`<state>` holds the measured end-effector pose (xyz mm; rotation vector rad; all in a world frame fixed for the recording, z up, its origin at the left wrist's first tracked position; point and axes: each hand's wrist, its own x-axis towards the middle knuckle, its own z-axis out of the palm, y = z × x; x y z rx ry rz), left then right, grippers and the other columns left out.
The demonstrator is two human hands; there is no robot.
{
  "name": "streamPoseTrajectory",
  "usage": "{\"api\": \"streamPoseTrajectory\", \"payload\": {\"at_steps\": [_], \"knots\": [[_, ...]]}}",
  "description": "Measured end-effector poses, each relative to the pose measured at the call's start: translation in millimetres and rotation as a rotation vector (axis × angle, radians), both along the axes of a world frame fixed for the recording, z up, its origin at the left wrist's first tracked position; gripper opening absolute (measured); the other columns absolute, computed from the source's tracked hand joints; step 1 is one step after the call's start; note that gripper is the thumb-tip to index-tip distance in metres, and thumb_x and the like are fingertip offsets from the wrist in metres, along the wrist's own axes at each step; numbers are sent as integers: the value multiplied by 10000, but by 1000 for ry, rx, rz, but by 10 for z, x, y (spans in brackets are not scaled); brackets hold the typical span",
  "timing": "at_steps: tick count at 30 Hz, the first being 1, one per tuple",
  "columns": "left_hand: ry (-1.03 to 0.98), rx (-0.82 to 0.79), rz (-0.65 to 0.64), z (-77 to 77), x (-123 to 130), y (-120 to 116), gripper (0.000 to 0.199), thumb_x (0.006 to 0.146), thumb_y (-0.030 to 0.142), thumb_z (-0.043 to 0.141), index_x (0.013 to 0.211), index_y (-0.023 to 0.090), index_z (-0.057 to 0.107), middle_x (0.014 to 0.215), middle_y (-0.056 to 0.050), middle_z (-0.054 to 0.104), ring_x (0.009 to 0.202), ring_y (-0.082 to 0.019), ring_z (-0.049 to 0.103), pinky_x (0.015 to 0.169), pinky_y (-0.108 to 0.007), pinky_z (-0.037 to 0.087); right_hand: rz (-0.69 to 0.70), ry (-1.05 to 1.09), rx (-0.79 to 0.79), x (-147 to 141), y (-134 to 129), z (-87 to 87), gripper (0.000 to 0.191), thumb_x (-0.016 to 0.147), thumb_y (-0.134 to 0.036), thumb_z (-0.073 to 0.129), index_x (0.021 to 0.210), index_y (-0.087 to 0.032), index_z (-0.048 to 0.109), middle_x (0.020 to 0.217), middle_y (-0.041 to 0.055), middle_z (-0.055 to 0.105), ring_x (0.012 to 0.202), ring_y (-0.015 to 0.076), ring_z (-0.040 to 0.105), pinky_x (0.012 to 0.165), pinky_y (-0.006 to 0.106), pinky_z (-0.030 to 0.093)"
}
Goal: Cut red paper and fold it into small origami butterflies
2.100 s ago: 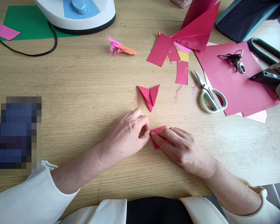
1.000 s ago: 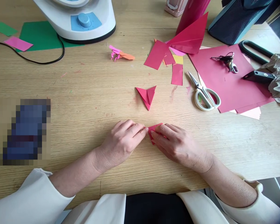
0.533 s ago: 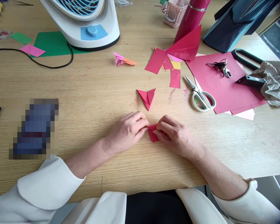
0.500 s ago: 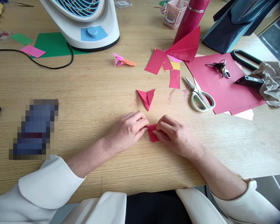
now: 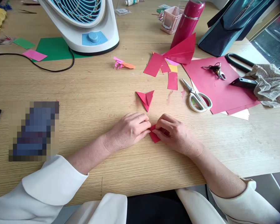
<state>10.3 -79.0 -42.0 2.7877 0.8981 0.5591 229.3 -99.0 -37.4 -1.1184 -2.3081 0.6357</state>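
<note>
A small red piece of paper [image 5: 154,137] lies between my two hands near the front of the table, partly covered by the fingers. My left hand [image 5: 133,129] pinches its left edge with the fingertips. On the other side, my right hand [image 5: 172,132] grips the paper between thumb and bent fingers. Just beyond the hands sits a red folded paper triangle [image 5: 146,100] with its point toward me. White-handled scissors [image 5: 198,99] rest to the right, blades pointing away and left.
Red sheets [image 5: 207,77] carry keys [image 5: 217,71] and lie beside a crumpled grey cloth [image 5: 269,85]. Cut red pieces [image 5: 154,64] sit before a pink bottle [image 5: 188,21]. A white fan [image 5: 93,37] stands behind a pink and orange paper figure [image 5: 123,63]. A blurred phone-like object [image 5: 35,130] is left.
The red paper between my hands has turned slightly, and its free corner points more to the right. Both hands keep their grip. The camera view has shifted a little.
</note>
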Motion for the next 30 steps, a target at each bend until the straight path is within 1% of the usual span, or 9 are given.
{"api": "streamPoseTrajectory", "payload": {"at_steps": [4, 9, 13, 20, 22, 24, 27, 28, 30], "knots": [[-51, -42, -19, -6, -14, -1, 94, 944, 168, 574, 892, 155, 652, 935, -50, 644, 829, -165, 603, 773, -289, 461, -4, 12, -29, 5, 9, 1, 149, 899, -122, 644, 788, -175, 559, 842, 10, 532, 648, 93, 494, 617, 229, 412], [-134, -139, 12, -12, -3, -3, 104, 919, 146, 594, 826, 157, 637, 890, -39, 616, 800, -150, 595, 725, -260, 458, -1, 17, -50, 13, 10, -4, 146, 889, -109, 645, 791, -182, 565, 846, 9, 535, 651, 98, 500, 618, 234, 412], [-135, -146, 25, -19, 2, -12, 119, 931, 140, 574, 823, 154, 624, 890, -45, 609, 802, -154, 596, 734, -266, 467, 1, 8, -58, 12, 15, -12, 143, 887, -104, 646, 793, -179, 568, 854, 10, 534, 657, 97, 502, 624, 234, 414], [30, 8, -12, -39, 1, -8, 160, 964, 105, 498, 841, 146, 593, 876, -50, 590, 785, -161, 570, 746, -286, 463, 15, 10, -30, 6, 13, -1, 144, 888, -87, 632, 790, -173, 572, 839, 7, 519, 657, 97, 495, 617, 236, 414], [51, 39, -14, -47, 5, -5, 132, 953, 103, 509, 851, 142, 583, 887, -55, 590, 796, -167, 570, 742, -290, 461, 17, 15, -43, 4, 4, 11, 111, 892, -91, 629, 828, -176, 594, 864, 13, 533, 673, 102, 512, 634, 241, 431], [73, 86, -14, -36, 5, -1, 110, 950, 109, 509, 872, 143, 579, 905, -60, 597, 811, -178, 572, 735, -302, 454, -14, 26, -44, 5, -5, 22, 84, 886, -109, 642, 926, -182, 626, 935, 33, 554, 744, 126, 552, 692, 262, 462], [144, 203, -43, 35, -4, 4, 120, 955, 101, 478, 909, 149, 578, 934, -69, 620, 829, -199, 571, 739, -334, 437, -104, 58, -49, 17, -8, 34, 254, 874, -185, 686, 1122, -187, 632, 1073, 78, 564, 873, 177, 586, 786, 314, 489], [163, 244, -57, 71, -8, 6, 130, 955, 94, 468, 919, 151, 579, 939, -70, 629, 830, -204, 568, 741, -344, 431, -111, 67, -69, 22, -5, 39, 277, 878, -215, 691, 1148, -189, 633, 1085, 84, 572, 886, 184, 589, 793, 323, 490], [180, 302, -81, 145, -15, 9, 151, 951, 76, 453, 926, 155, 578, 934, -65, 643, 828, -207, 563, 742, -354, 420, -76, 84, -129, 28, 2, 48, 211, 898, -250, 680, 1101, -196, 660, 1037, 70, 606, 857, 179, 590, 771, 318, 485]]}}
